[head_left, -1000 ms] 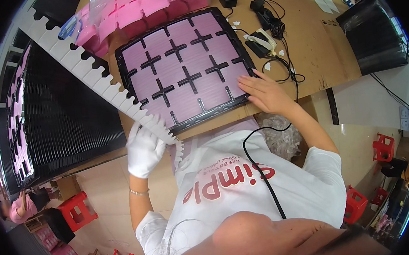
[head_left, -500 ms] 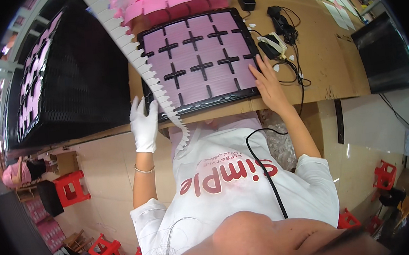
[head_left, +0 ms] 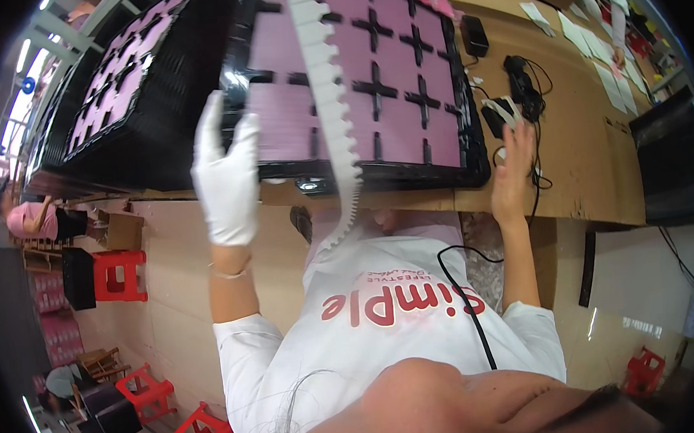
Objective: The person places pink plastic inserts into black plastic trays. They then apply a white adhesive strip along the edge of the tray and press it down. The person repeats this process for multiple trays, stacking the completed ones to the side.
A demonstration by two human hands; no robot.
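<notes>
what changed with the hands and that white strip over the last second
The gloved left hand rose from below the table edge to the black tray's near-left rim, fingers spread. The white notched strip swung from slanting across the tray's left side to hanging nearly straight down over it, its end at the person's chest. The bare right hand slid from the tray's corner toward the cables. The tray stayed on the table.

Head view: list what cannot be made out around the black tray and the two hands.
- Black tray: far end cut off by the top edge.
- White notched strip: upper end runs out of frame; it covers part of the tray's pink pieces.
- Left hand: gloved, seen from the back, palm and grip hidden.
- Right hand: covers what lies beneath it beside the cables.
</notes>
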